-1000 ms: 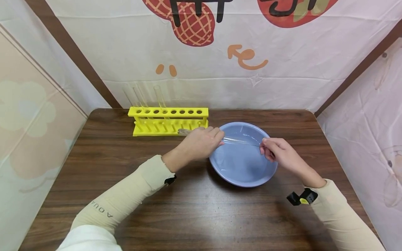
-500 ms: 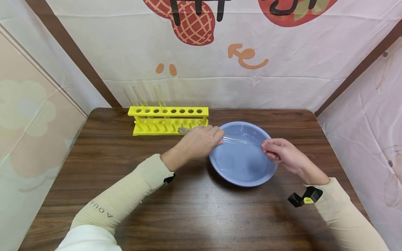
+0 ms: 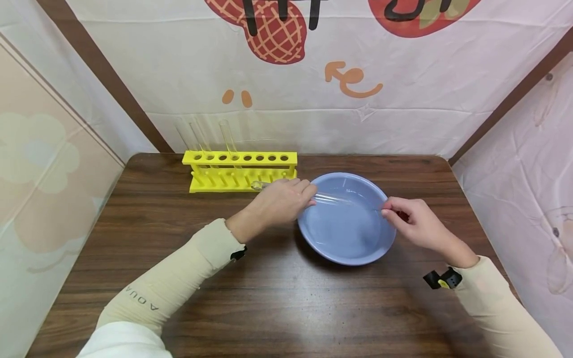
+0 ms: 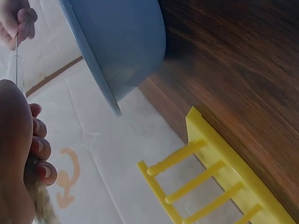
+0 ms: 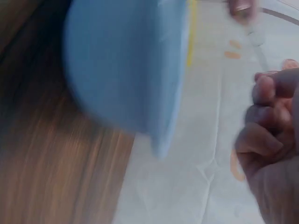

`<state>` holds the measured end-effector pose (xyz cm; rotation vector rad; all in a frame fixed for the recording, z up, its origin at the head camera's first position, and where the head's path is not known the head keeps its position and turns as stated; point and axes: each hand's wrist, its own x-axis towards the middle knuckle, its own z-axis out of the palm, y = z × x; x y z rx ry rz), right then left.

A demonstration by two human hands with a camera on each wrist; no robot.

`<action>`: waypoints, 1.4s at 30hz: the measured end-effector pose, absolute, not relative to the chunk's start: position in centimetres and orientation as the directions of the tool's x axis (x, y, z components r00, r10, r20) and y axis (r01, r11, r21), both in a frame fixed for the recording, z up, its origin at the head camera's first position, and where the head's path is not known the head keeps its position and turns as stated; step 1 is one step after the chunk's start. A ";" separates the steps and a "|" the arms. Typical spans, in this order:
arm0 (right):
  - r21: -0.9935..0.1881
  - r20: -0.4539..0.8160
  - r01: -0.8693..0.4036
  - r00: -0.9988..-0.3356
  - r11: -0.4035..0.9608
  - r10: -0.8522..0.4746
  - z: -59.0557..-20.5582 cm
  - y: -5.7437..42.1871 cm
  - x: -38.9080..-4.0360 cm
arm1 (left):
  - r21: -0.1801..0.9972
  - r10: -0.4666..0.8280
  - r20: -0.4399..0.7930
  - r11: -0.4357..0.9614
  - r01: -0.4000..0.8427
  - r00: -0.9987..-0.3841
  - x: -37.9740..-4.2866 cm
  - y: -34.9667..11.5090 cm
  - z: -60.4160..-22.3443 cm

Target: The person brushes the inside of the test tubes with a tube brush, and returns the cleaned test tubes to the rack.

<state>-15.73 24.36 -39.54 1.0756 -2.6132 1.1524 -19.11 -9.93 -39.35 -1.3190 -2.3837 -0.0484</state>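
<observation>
My left hand grips a clear glass test tube, held nearly level over the left rim of a blue basin. Thumb and fingertips of my right hand pinch the thin wire handle of a test tube brush, over the basin's right rim. In the left wrist view the wire runs from the tube's mouth to the right hand. Pale bristles show at the tube's other end, past the left hand's little finger. The left palm hides the middle of the tube.
A yellow test tube rack stands at the back, left of the basin, with several clear test tubes upright in its left holes. Its row of drying pegs faces forward. All stand on a dark wooden table before a printed curtain.
My right hand has shifted to the right, away from the left hand, with the brush wire in its fingers. The left hand has barely moved. Basin and rack stay put.
</observation>
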 end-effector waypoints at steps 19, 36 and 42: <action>0.243 0.760 -0.766 -0.231 0.595 -0.607 -40.9 26.9 -16.3 | -0.105 0.783 0.375 0.568 0.817 -0.496 -19.5 -11.5 -39.8; 0.270 0.806 -0.730 -0.186 0.628 -0.562 -40.8 30.2 -15.8 | -0.095 0.757 0.393 0.597 0.796 -0.521 -20.0 -13.2 -40.2; 0.210 0.758 -0.726 -0.302 0.655 -0.578 -41.1 31.1 -15.7 | -0.099 0.763 0.402 0.587 0.804 -0.507 -20.1 -13.3 -40.4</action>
